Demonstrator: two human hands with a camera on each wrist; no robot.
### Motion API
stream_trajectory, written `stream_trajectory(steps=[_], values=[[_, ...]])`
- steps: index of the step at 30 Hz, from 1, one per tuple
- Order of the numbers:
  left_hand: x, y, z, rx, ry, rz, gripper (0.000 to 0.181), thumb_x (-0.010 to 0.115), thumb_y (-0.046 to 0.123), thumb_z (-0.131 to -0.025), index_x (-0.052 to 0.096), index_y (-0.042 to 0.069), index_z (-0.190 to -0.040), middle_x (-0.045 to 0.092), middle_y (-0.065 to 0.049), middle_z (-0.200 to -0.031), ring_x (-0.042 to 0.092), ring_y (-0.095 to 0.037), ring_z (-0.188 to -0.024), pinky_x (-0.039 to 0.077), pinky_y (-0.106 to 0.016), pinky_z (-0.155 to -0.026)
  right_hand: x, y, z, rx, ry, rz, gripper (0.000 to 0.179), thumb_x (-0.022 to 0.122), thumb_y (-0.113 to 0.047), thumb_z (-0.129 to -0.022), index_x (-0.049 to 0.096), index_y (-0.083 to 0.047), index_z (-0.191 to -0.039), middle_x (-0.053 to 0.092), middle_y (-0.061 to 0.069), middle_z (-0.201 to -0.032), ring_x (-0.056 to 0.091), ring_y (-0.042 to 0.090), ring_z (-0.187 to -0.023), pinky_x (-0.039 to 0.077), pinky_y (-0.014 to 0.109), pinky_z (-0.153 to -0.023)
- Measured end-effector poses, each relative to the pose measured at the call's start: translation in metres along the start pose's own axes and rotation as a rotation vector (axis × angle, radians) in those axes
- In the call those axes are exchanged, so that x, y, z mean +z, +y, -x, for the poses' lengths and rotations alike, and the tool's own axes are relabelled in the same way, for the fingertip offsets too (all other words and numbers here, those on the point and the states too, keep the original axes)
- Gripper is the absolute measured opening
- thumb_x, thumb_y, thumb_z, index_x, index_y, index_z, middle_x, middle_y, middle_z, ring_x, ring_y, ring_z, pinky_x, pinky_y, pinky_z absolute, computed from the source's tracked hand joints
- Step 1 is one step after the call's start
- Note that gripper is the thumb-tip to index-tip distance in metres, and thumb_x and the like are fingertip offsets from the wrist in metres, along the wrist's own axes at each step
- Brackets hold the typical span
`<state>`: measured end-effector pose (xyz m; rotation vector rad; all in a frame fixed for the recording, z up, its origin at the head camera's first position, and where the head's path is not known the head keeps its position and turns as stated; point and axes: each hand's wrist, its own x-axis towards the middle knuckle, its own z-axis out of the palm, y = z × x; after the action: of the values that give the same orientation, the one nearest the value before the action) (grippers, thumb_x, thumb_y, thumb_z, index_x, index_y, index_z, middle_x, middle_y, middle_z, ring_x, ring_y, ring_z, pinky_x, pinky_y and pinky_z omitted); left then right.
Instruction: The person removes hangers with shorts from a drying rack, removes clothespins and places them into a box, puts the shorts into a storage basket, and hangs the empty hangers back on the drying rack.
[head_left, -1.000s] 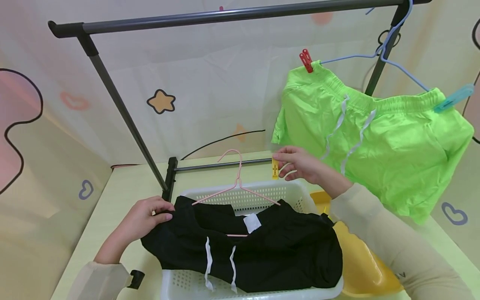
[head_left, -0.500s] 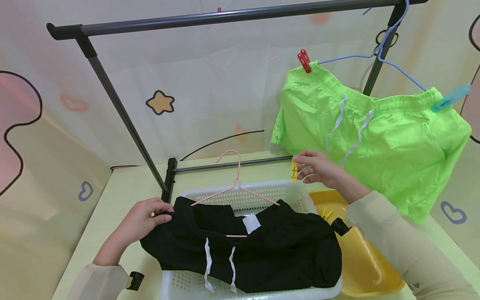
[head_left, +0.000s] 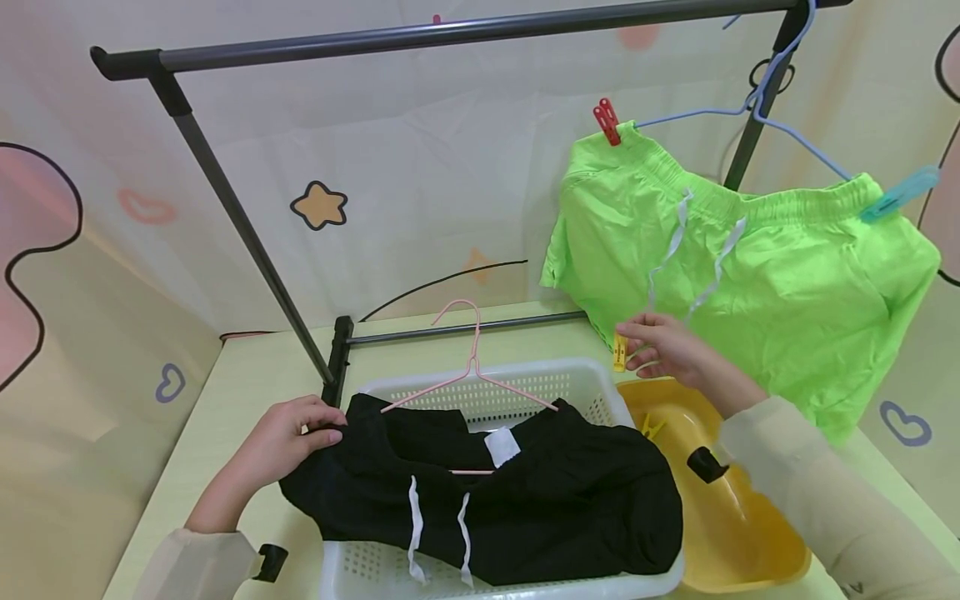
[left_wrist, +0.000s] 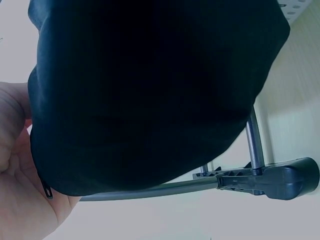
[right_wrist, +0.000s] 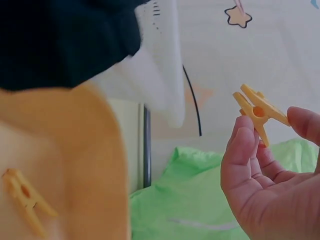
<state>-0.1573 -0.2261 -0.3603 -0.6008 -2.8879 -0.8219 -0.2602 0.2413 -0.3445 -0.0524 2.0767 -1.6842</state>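
Note:
Black shorts (head_left: 570,500) with white drawstrings lie across a white perforated basket (head_left: 592,379), and a pink hanger (head_left: 474,358) pokes up out of their waistband. At the waist's left corner my left hand (head_left: 288,433) pinches the cloth between thumb and fingers; in the left wrist view the dark fabric (left_wrist: 150,100) hides most of the grip. My right hand (head_left: 667,350) holds a yellow clothespin (right_wrist: 257,110) by its handle ends, between thumb and fingers, above the far rim of a yellow tub (head_left: 750,533). Another yellow clothespin (right_wrist: 27,200) lies inside that tub.
Bright green shorts (head_left: 742,275) hang at the right from a blue hanger (head_left: 802,137), held by a red clothespin (head_left: 607,122) and a blue one. A dark metal rack (head_left: 450,37) spans the table, its left post behind my left hand.
My right hand has moved to the right and slightly down with the yellow clothespin, from near the pink hanger to above the tub's far rim. The left hand keeps its hold on the shorts.

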Motion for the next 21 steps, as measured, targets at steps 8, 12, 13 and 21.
stream_trajectory(steps=[8, 12, 13, 21], values=[[0.000, -0.001, 0.000, -0.006, 0.003, -0.001, 0.012, 0.066, 0.007, -0.076, 0.067, 0.012, -0.087, 0.057, 0.007, -0.079, 0.045, -0.004, -0.071, 0.041, -0.022, -0.061, -0.011, 0.015, 0.006, 0.052, 0.031, 0.043, 0.034, 0.052, -0.034, -0.088, 0.038, -0.007, -0.103, 0.052, -0.006, -0.069, 0.058, 0.009, -0.061, 0.049, 0.026, -0.061], [0.001, -0.001, 0.000, -0.009, 0.004, 0.001, 0.012, 0.066, 0.007, -0.076, 0.067, 0.012, -0.087, 0.057, 0.007, -0.079, 0.045, -0.004, -0.071, 0.040, -0.022, -0.061, -0.015, 0.022, 0.008, 0.063, 0.029, 0.070, 0.030, 0.052, -0.033, -0.088, 0.038, -0.008, -0.099, 0.051, -0.006, -0.068, 0.057, 0.009, -0.060, 0.049, 0.027, -0.062], [0.001, -0.001, 0.000, -0.010, 0.004, 0.004, 0.012, 0.066, 0.007, -0.076, 0.067, 0.011, -0.087, 0.057, 0.007, -0.078, 0.045, -0.004, -0.071, 0.040, -0.022, -0.061, -0.016, 0.024, 0.009, 0.064, 0.027, 0.079, 0.029, 0.052, -0.032, -0.088, 0.038, -0.008, -0.098, 0.051, -0.006, -0.068, 0.058, 0.009, -0.060, 0.049, 0.027, -0.062], [0.002, -0.002, 0.000, -0.004, 0.007, 0.008, 0.012, 0.066, 0.007, -0.076, 0.067, 0.012, -0.086, 0.057, 0.007, -0.078, 0.047, -0.003, -0.071, 0.041, -0.022, -0.061, -0.024, 0.037, 0.011, 0.092, 0.011, 0.169, 0.032, 0.052, -0.031, -0.088, 0.037, -0.005, -0.099, 0.049, -0.004, -0.068, 0.057, 0.011, -0.061, 0.050, 0.029, -0.063]])
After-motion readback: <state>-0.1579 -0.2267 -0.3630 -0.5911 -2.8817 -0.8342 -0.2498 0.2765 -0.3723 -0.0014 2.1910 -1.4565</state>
